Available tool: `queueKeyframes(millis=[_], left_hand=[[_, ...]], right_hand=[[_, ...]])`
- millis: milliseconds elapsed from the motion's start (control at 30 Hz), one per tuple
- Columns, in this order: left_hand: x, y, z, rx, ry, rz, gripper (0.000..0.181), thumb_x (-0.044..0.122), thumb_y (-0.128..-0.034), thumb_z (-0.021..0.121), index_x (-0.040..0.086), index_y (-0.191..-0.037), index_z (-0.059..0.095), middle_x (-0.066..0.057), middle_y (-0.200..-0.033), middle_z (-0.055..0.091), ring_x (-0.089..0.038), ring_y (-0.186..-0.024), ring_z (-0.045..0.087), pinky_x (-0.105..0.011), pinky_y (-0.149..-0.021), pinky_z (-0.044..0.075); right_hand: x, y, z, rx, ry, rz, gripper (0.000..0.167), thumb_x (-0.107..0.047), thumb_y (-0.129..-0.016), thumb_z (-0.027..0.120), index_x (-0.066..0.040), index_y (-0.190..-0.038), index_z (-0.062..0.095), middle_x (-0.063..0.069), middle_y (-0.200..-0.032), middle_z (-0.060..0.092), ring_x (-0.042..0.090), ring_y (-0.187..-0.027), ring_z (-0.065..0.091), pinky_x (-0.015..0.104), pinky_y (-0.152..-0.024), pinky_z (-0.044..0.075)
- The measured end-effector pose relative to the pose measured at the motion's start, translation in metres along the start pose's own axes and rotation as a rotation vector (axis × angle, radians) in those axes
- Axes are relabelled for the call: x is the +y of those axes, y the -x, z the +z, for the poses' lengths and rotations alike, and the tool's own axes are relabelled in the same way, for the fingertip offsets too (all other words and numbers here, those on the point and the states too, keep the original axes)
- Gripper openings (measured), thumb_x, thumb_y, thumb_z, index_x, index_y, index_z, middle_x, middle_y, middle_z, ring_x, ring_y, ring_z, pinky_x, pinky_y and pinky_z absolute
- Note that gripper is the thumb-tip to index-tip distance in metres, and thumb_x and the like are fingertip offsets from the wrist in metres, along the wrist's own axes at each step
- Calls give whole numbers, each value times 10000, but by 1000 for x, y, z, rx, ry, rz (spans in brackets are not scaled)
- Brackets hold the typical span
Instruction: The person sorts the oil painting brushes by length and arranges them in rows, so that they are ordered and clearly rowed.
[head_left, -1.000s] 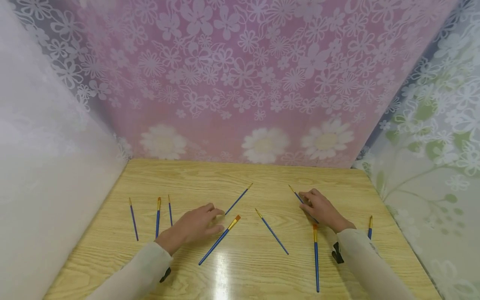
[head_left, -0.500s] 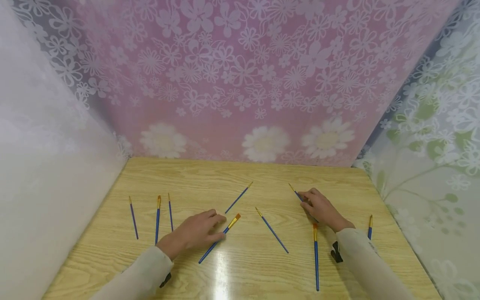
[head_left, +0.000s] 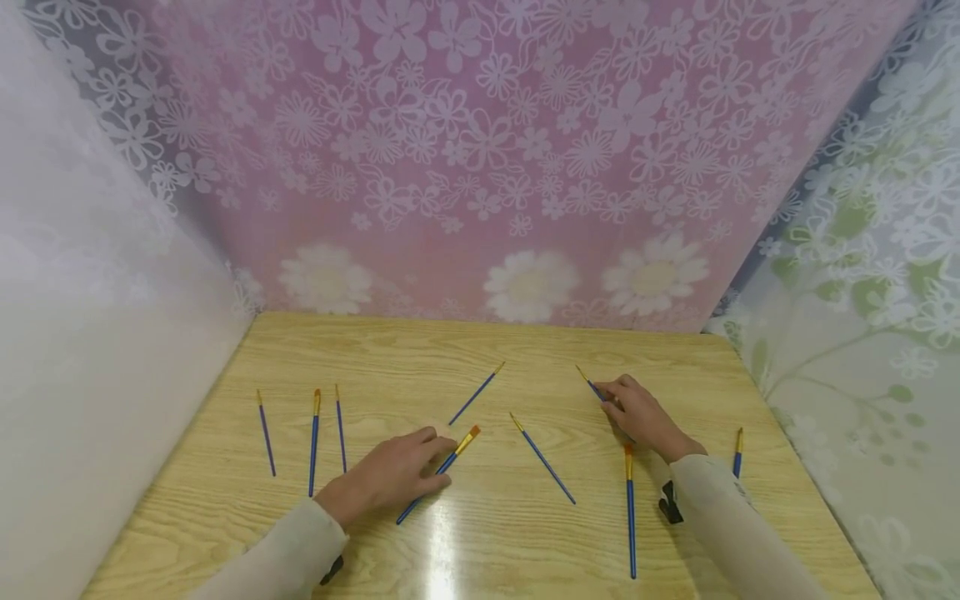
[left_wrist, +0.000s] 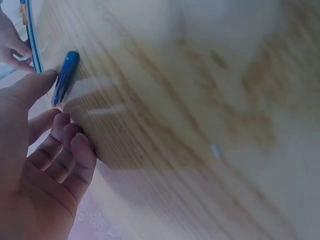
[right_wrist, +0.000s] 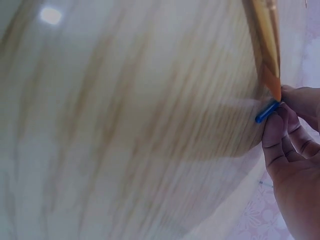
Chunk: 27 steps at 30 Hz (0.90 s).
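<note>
Several blue-handled paintbrushes lie on a wood-grain table. In the head view my left hand hovers low over a flat brush left of centre, thumb on one side and fingers on the other, with a gap between them. The left wrist view shows that brush's blue handle between thumb and fingertips. My right hand pinches a thin brush at the right; its tip points to the far left and the lower handle is hidden by the hand. From the right wrist, its blue handle end shows at the fingertips.
Left of my left hand lie three brushes, among them a flat one. A thin brush and another slim one lie mid-table. A wide brush sits before my right hand, another beyond the sleeve. Flowered curtains surround the table.
My left hand has shifted slightly toward me, onto the flat brush, so its thumb now lies on the brush's near side. The right hand stays at the thin brush.
</note>
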<state>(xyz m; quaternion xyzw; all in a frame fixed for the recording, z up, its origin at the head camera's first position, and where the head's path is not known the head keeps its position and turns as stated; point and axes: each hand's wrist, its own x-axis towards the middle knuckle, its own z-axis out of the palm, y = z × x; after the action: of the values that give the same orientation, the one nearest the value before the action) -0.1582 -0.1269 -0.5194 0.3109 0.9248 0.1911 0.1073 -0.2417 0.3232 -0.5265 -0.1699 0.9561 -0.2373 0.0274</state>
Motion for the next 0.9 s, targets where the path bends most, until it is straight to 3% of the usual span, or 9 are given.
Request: queueKeyframes(millis=[333, 900], left_hand=[[9, 1, -4, 4, 12, 9, 440, 304, -1080, 713, 163, -1492, 649, 49, -1123, 629, -6, -773, 527, -229, -675, 496], [21, 0, -5, 54, -109, -15, 286, 249, -1071, 725, 247, -1356, 735, 84, -1034, 688, -27, -734, 514, -226, -581, 431]], right_hand=[[-3, 1, -2, -6, -21, 6, 422, -55, -1086, 639, 56, -1493, 605, 169, -1151, 615, 211, -908, 632, 411, -779, 558], [-1, 0, -1, -19, -16, 13, 428, -64, -1096, 625, 46, -1508, 592, 171, -1174, 612, 176, -901, 616, 359, -753, 529]])
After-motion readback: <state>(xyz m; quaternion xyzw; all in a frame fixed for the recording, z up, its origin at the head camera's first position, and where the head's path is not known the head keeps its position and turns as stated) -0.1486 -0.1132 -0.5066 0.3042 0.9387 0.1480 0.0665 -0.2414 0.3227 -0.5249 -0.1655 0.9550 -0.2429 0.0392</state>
